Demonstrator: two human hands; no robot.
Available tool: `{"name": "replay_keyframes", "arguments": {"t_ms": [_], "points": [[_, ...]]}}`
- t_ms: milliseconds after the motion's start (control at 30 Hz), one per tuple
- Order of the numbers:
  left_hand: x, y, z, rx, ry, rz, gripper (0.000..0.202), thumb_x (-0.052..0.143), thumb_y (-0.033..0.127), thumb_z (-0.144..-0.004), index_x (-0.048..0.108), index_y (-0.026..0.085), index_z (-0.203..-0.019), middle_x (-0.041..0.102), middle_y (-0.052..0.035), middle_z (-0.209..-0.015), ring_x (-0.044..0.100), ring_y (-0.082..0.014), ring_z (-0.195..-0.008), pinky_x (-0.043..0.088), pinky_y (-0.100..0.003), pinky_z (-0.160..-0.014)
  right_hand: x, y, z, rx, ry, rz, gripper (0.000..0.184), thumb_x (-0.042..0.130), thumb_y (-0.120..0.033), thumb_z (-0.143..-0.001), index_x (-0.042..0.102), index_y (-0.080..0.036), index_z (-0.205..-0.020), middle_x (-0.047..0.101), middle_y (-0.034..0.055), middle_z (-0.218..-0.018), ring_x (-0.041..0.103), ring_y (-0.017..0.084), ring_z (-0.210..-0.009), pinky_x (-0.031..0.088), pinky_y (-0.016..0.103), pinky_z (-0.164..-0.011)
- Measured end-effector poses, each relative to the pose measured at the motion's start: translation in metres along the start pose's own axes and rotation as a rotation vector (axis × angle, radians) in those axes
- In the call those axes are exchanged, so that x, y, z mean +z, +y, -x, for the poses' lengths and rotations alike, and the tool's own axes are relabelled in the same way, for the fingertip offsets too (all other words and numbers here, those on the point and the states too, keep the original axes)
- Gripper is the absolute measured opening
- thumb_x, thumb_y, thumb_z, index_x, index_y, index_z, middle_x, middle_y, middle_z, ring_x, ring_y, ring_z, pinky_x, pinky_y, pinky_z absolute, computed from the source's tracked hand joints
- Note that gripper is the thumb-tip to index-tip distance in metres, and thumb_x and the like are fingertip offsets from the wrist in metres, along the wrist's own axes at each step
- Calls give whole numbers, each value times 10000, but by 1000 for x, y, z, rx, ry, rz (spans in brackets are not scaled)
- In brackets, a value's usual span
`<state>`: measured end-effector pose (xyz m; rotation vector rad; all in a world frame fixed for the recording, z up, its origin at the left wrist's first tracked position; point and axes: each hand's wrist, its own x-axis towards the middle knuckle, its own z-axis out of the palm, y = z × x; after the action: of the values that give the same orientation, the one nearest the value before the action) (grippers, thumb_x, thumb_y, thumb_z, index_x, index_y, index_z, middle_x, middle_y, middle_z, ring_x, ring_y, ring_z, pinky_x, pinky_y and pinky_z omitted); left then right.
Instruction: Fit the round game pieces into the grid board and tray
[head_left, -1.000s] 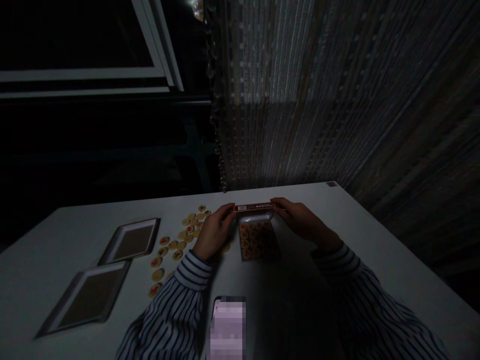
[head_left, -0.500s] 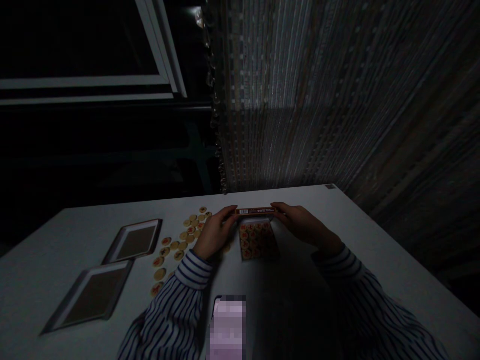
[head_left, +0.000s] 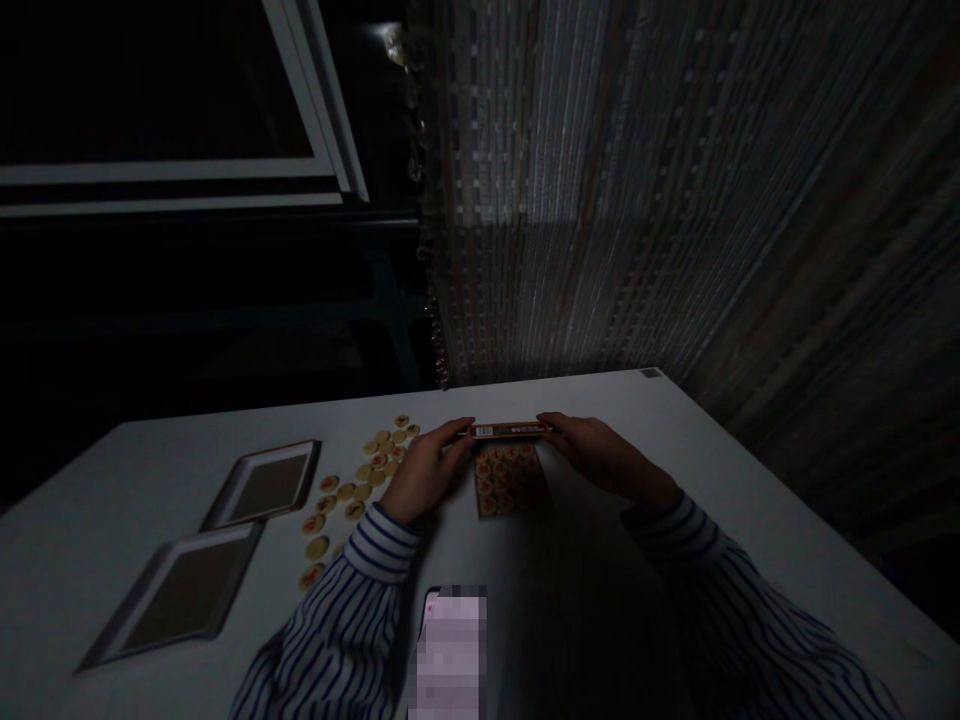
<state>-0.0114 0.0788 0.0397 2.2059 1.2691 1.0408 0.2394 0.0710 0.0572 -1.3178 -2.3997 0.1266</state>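
Orange-edged lid (head_left: 510, 430), at the far middle of the tabletop (head_left: 712, 440), clamped end to end between fingers of left hand (head_left: 424, 470) and right hand (head_left: 600, 455), just above an open box (head_left: 506, 480) of round pieces. To the left: loose discs (head_left: 358, 482) and shallow trays (head_left: 226, 495). Nearer: phone (head_left: 450, 650). Beyond: curtain (head_left: 637, 200). White label on the lid's edge illegible.

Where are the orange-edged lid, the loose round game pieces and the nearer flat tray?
orange-edged lid (head_left: 510, 430): head view, middle of its orange edge.
loose round game pieces (head_left: 346, 491): head view, one disc mid-cluster.
nearer flat tray (head_left: 180, 598): head view, its dark inner panel.
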Motion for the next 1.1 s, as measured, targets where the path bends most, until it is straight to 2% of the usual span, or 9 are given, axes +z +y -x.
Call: {"name": "replay_keyframes", "arguments": {"t_ms": [200, 500, 733, 933, 1100], "points": [[-2, 2, 6, 5, -16, -20, 339, 420, 353, -835, 556, 191, -1099, 618, -53, -1086, 560, -187, -1003, 435, -319, -870, 2, -2, 4, -7, -25, 30, 349, 301, -280, -893, 457, -143, -1174, 616, 111, -1056, 594, 214, -925, 467, 338, -773], [-3, 9, 17, 13, -31, -86, 342, 422, 365, -833, 560, 179, -1084, 645, -66, -1018, 594, -191, -923, 460, -316, -810, 8, -2, 13, -42, 13, 43, 344, 319, -268, -888, 471, -146, -1171, 617, 104, -1058, 596, 198, -926, 480, 327, -769], [-4, 16, 26, 40, -73, -123, 297, 414, 333, -850, 554, 174, -1058, 664, -42, -927, 619, -155, -809, 470, -252, -723, 19, 1, 22, -131, 65, 91, 315, 351, -228, -875, 484, -157, -1151, 607, 103, -1076, 592, 194, -930, 492, 335, -772], [-1, 14, 31, 82, -71, -147, 255, 408, 288, -859, 556, 178, -1036, 658, -41, -939, 608, -155, -833, 463, -247, -721, 17, -6, 29, -142, 49, 77, 342, 375, -204, -863, 444, -182, -1196, 581, 86, -1128, 577, 194, -951, 493, 331, -775], [3, 11, 36, 106, -95, -155, 255, 409, 272, -861, 535, 184, -1064, 643, -47, -991, 596, -161, -880, 465, -273, -760, 17, -12, 32, -104, 32, 111, 338, 385, -195, -860, 446, -186, -1192, 605, 87, -1078, 585, 184, -911, 481, 312, -762]]}}
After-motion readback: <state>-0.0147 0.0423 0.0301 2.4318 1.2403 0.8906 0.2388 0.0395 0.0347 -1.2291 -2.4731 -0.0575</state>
